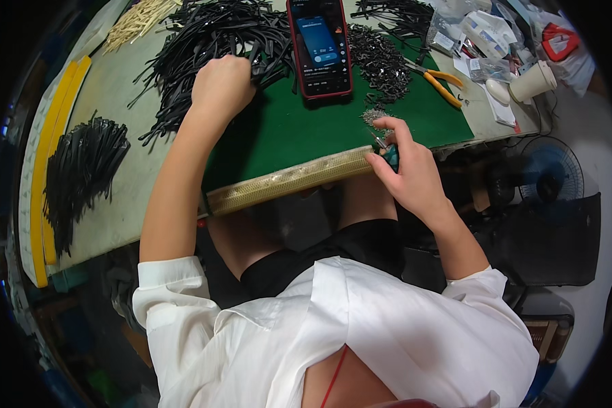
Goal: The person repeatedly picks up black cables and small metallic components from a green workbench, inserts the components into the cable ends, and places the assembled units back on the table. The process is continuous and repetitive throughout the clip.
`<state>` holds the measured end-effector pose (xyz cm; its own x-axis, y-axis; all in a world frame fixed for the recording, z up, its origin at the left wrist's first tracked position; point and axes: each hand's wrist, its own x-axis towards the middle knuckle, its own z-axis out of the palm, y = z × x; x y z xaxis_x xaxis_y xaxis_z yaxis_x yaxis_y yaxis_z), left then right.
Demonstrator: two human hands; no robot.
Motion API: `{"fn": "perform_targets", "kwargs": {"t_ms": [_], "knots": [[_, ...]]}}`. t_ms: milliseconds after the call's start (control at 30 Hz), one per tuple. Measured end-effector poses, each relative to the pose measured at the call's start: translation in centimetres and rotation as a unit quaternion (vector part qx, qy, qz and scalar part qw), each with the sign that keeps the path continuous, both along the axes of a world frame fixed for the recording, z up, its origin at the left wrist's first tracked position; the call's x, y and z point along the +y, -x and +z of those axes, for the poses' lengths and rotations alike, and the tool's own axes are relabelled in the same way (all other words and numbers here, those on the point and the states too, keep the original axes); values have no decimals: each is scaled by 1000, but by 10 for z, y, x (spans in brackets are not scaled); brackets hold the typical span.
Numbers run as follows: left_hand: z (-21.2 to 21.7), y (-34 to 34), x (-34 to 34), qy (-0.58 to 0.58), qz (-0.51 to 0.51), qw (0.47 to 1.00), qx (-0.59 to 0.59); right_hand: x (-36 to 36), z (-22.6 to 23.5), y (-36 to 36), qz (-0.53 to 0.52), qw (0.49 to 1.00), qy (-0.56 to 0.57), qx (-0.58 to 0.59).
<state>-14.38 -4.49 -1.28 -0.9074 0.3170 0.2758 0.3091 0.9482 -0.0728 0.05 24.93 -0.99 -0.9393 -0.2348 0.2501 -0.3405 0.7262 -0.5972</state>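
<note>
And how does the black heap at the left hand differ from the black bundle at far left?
The heap is larger than the bundle. The heap sprawls in many directions; the bundle lies mostly aligned. The left hand is at the heap, none at the bundle. Both are black strips.

The black strips [207, 41] look plastic and glossy.

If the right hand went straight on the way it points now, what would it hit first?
The right hand would likely meet the small heap of silvery bits first, with the pile of short black pieces beyond. The hand's height above the green mat is unclear, so it might pass over.
</note>
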Motion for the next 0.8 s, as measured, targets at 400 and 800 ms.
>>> {"fn": "perform_targets", "kwargs": {"t_ms": [400,800], "knots": [[21,-35,-24,-58,17,998,-22,10,1,3,-3,1000,1,-6],[31,-96,-37,-530,-41,830,-171,39,15,13,-18,994,-46,-95]]}}
